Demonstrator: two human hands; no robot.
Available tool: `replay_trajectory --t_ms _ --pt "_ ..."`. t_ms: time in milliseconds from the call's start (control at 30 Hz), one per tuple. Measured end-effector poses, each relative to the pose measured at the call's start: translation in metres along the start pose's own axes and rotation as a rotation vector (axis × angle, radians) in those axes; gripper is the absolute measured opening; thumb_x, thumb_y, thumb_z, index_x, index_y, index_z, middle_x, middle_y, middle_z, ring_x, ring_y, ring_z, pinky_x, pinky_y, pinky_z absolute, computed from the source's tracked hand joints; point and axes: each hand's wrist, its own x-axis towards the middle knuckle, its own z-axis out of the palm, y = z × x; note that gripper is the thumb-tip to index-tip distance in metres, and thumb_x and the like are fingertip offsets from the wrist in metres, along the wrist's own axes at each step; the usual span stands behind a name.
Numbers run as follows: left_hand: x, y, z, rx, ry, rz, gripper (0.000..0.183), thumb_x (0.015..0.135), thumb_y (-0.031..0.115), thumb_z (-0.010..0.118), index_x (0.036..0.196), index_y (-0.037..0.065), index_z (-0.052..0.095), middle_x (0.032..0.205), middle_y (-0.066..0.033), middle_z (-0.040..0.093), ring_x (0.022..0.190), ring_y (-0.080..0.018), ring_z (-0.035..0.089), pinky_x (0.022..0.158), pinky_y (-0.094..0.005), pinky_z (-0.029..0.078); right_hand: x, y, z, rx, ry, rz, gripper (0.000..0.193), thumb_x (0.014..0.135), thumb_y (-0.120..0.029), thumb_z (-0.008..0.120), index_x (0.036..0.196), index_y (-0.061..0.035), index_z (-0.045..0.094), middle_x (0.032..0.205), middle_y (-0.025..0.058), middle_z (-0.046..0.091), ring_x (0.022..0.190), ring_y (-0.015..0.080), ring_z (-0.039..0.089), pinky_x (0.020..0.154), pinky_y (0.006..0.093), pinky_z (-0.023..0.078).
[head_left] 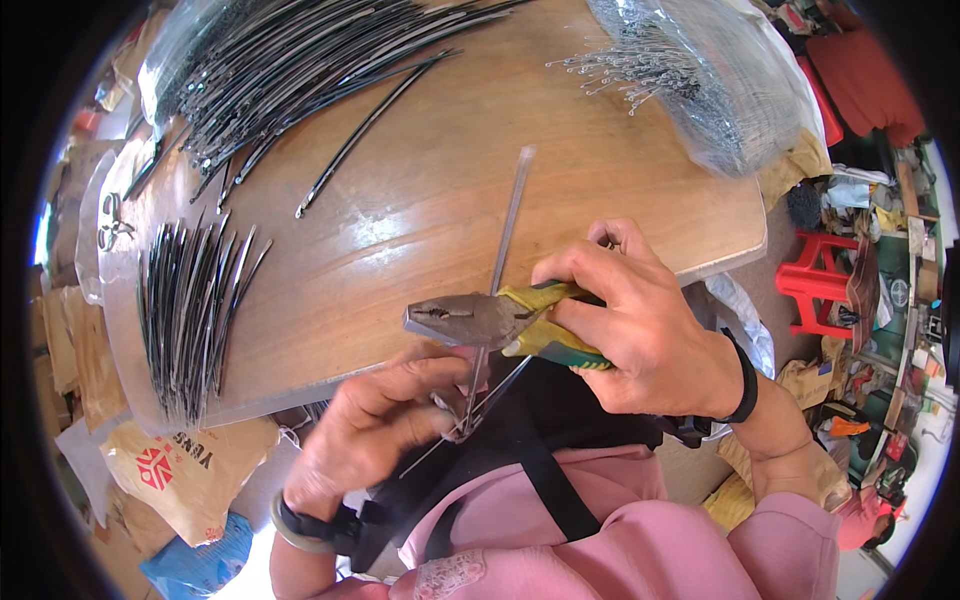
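My right hand (645,325) is closed round the yellow and green handles of a pair of pliers (460,318). Their metal jaws point left and look nearly closed, and the joint lies over a long thin metal strip (512,215). That strip slants from beyond the pliers down to my left hand (365,430), whose thumb and fingers pinch its near end. Thin wires (512,378) meet the strip at those fingertips. Exactly how they join is too small to tell. Both hands are above my lap, at the near edge of the wooden table (430,220).
A large pile of dark thin strips (290,75) covers the far left of the table. A smaller bundle (195,310) lies at the near left. Wires with looped ends (645,70) stick out of a clear plastic bag (745,110) at far right. Red stools (820,280) stand beyond.
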Motion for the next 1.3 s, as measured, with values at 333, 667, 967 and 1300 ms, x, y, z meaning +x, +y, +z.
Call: replay_trajectory --t_ms 333,667,967,1300 --pt "0.027 0.004 0.015 0.109 -0.137 -0.179 0.026 0.088 0.010 0.063 0.111 -0.002 0.063 0.081 -0.0071 0.067 0.070 -0.0143 0.062 0.064 -0.0274 0.050 -0.005 -0.008 0.013 0.037 0.010 -0.064 0.023 0.055 -0.008 0.066 0.077 -0.0013 0.062 0.104 0.0123 0.060 0.081 0.0266 0.058 0.085 0.0492 0.039" --pt "0.008 -0.011 0.041 -0.647 0.246 -0.076 0.014 0.098 0.012 0.055 0.100 -0.002 0.057 0.068 -0.0047 0.051 0.047 -0.0111 0.046 0.043 -0.0227 0.033 -0.030 -0.007 -0.006 0.023 0.100 0.163 0.033 0.058 -0.010 0.077 0.087 0.0002 0.066 0.104 0.0104 0.059 0.095 0.0301 0.057 0.084 0.0429 0.041" --pt "0.003 -0.007 0.053 -0.158 0.419 0.302 0.005 0.094 -0.004 0.053 0.095 -0.003 0.058 0.066 0.0012 0.054 0.052 -0.0024 0.043 0.047 -0.0196 0.034 -0.032 -0.026 -0.007 0.272 -0.225 0.253 0.039 0.068 -0.016 0.080 0.101 -0.0008 0.067 0.114 0.0127 0.057 0.102 0.0311 0.058 0.087 0.0384 0.047" --pt "-0.006 0.000 0.036 -0.198 0.677 0.268 0.006 0.089 -0.007 0.052 0.093 -0.003 0.053 0.061 -0.0047 0.055 0.046 -0.0072 0.048 0.042 -0.0218 0.035 0.010 -0.019 0.001 0.118 -0.239 -0.038 0.032 0.075 -0.018 0.071 0.091 0.0059 0.058 0.098 0.0183 0.053 0.086 0.0313 0.060 0.070 0.0363 0.052"
